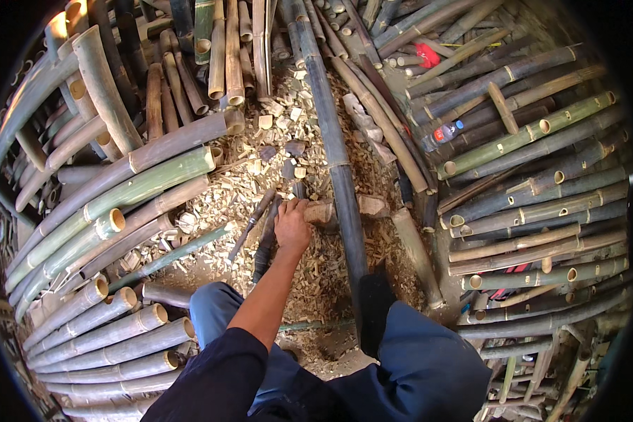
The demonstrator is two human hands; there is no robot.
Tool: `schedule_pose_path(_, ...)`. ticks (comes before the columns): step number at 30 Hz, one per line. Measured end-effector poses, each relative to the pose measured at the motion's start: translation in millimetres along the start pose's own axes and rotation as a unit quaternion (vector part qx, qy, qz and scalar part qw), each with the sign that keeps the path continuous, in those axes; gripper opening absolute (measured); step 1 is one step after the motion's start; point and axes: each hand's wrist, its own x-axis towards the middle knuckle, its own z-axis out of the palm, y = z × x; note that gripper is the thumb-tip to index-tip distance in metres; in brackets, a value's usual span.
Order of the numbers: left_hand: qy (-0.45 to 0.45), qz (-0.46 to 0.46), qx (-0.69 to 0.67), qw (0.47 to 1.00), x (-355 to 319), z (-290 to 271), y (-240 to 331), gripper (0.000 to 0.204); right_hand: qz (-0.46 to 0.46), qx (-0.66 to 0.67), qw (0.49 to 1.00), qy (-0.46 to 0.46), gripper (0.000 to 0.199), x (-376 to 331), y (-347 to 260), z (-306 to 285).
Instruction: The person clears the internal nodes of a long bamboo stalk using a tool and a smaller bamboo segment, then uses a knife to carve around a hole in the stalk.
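My left hand [292, 226] reaches forward over the wood chips with its fingers curled down; what they close on is hidden beneath them. Just beside it lie a dark-wrapped tool handle [263, 252] and a thin dark stick [252, 224]. Right of the fingers is a short rough wooden block [320, 212]. A long dark bamboo pole [340, 176] runs from the far side toward me, across the block's line, and its near end meets a black pad [376, 309] at my right thigh. My right hand is out of sight.
Bamboo poles [141, 323] are stacked at the left, with more poles [534, 204] piled at the right, some having cut holes. Chips [260, 176] cover the ground. A plastic bottle [443, 135] and a red item [427, 55] lie among the right-hand poles.
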Motion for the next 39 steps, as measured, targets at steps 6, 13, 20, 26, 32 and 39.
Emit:
schedule_pose_path(6,0.028,0.045,-0.009,0.999,-2.3,1.5,-12.4,0.063,0.02,-0.026,0.999,-0.018,0.041,17.5,8.4,-22.5)
schedule_pose_path(13,0.062,0.061,-0.003,0.996,3.0,7.3,-6.5,0.066,0.029,-0.068,0.996,-0.051,0.032,60.3,18.9,-54.1)
schedule_pose_path(20,0.054,0.046,0.054,0.996,-3.8,-1.9,-1.4,0.07,-0.018,-0.159,0.98,-0.118,0.024,132.9,10.2,-94.7)
schedule_pose_path(26,0.216,-0.179,0.075,0.957,-60.4,25.1,17.2,0.073,-0.235,-0.362,0.891,-0.139,0.018,229.6,-69.6,-152.8)
schedule_pose_path(32,0.122,-0.33,0.21,0.912,-86.6,6.9,-20.5,0.07,-0.433,-0.223,0.873,-0.022,0.028,214.9,-302.8,-139.7)
schedule_pose_path(39,0.206,-0.275,0.136,0.929,-98.0,-16.3,-12.1,0.037,-0.432,-0.075,0.866,-0.239,0.03,204.2,-341.6,-105.6)
